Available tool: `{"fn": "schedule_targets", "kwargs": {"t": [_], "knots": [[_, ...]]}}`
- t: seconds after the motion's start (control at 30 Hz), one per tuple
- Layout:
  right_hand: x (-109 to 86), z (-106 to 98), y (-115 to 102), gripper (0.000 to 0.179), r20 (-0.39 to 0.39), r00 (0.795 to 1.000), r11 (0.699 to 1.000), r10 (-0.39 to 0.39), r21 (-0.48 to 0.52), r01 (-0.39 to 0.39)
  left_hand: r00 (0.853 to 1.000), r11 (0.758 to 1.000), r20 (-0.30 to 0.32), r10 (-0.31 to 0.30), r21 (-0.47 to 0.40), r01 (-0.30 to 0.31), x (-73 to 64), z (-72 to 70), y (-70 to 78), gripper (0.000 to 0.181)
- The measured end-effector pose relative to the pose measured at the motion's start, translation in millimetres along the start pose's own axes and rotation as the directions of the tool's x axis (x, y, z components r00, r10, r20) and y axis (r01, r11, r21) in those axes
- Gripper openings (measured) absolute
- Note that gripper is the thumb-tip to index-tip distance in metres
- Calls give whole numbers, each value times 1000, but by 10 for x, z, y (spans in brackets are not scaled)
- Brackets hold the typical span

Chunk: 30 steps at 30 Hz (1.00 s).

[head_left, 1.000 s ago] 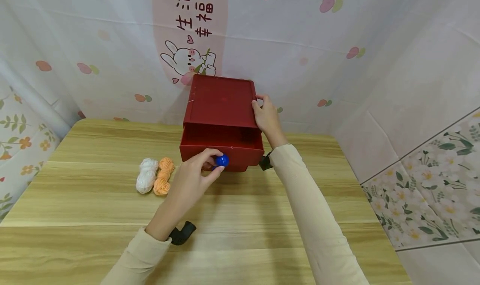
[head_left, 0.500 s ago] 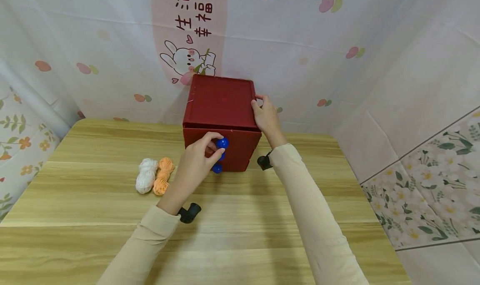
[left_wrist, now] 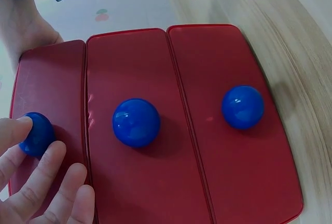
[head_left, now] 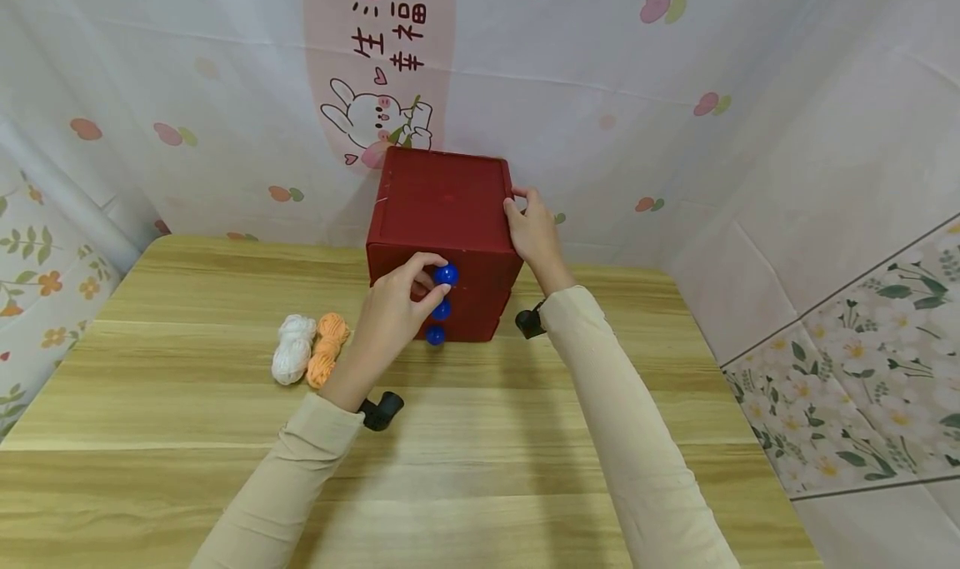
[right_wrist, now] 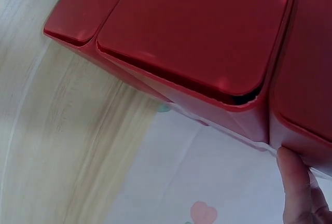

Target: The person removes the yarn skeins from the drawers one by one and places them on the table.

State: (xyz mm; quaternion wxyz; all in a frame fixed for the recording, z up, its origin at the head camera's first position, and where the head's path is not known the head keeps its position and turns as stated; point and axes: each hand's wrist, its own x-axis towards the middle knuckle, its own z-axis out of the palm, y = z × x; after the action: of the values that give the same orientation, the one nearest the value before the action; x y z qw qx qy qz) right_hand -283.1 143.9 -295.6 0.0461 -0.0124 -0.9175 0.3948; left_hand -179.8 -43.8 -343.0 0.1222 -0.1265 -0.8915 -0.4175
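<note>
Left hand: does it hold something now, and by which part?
The left hand pinches the top blue knob of the red drawer box. The right hand steadies the box's top right edge.

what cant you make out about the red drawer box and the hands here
- Inside the red drawer box: all three drawers sit flush in every view, contents hidden.
- Right hand: in the head view its fingertips go behind the box; the right wrist view cuts off all but one finger.
- Left hand on the top blue knob: the left wrist view cuts off palm and thumb.
</note>
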Motion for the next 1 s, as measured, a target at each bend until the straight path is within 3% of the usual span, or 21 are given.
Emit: {"fn": "schedule_targets", "kwargs": {"t": [0.2, 0.33, 0.53, 0.63, 0.73, 0.8, 1.0], "knots": [[-9, -3, -5, 44, 3, 1000, 1000, 3, 2, -3, 1000, 999, 11, 12, -41, -12, -2, -19, -13, 29], [-16, 4, -1, 43, 0, 1000, 1000, 3, 6, -3, 999, 993, 39, 24, -114, -19, -65, -44, -68, 33], [-3, 2, 5, 43, -1, 1000, 1000, 7, 13, -7, 996, 957, 69, -63, -280, 80, -235, -13, -161, 27], [0, 3, -1, 43, -4, 1000, 1000, 8, 8, -8, 989, 964, 122, -86, -242, 114, -291, 60, -243, 32], [-1, 2, -3, 43, -5, 1000, 1000, 14, 8, -14, 977, 980, 194, -85, -161, 117, -319, 159, -326, 43], [-4, 5, -7, 44, 1, 1000, 1000, 19, 7, -19, 974, 982, 210, -82, -151, 116, -323, 211, -354, 47], [-12, 14, -6, 44, 1, 1000, 1000, 22, 14, -22, 990, 978, 131, -53, -196, 78, -248, 329, -404, 36]]}}
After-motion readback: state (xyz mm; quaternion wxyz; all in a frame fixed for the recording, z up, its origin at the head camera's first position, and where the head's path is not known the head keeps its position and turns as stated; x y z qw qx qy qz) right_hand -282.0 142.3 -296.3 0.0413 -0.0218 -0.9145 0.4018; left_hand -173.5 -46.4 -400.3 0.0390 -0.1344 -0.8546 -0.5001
